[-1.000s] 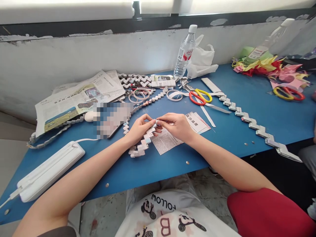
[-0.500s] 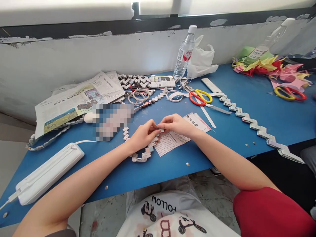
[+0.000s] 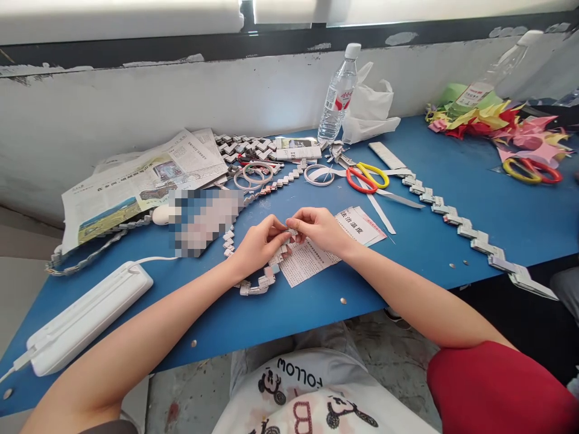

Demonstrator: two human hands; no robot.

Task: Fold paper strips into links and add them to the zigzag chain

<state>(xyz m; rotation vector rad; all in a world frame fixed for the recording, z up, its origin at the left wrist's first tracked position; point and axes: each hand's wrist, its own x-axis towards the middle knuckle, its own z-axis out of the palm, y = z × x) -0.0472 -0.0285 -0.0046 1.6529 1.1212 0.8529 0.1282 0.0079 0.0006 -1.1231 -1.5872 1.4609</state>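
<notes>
Both hands pinch the folded-paper chain, its loose stretch now curled on the table

The left hand [image 3: 260, 247] grips the folded-paper chain [image 3: 269, 274] between thumb and forefinger, fingers drawn close together. The right hand [image 3: 319, 229] meets it at the same spot, thumb and curled forefinger closed on the chain's upper end; the exact fold under the fingertips is too small to make out. The chain runs down from this pinch, past the left hand's fingers, and bends leftward on the blue table [image 3: 253, 325] near its front edge. A second ago that lower stretch ran in a straighter slant beneath the left hand; it now lies in a hooked curve, much as it did half a second ago. Since that last picture, the hands have shifted only slightly.

Beside the chain, partly under the right hand, lies a printed paper sheet [image 3: 307, 265], more of it covered than uncovered at its upper end. The scissors [image 3: 367, 190], with red and yellow handles, lie beyond the right hand, unmoved. The water bottle [image 3: 338, 99], the plastic bag [image 3: 371, 108] and the longer zigzag strip [image 3: 465, 229] on the right also keep their places.
</notes>
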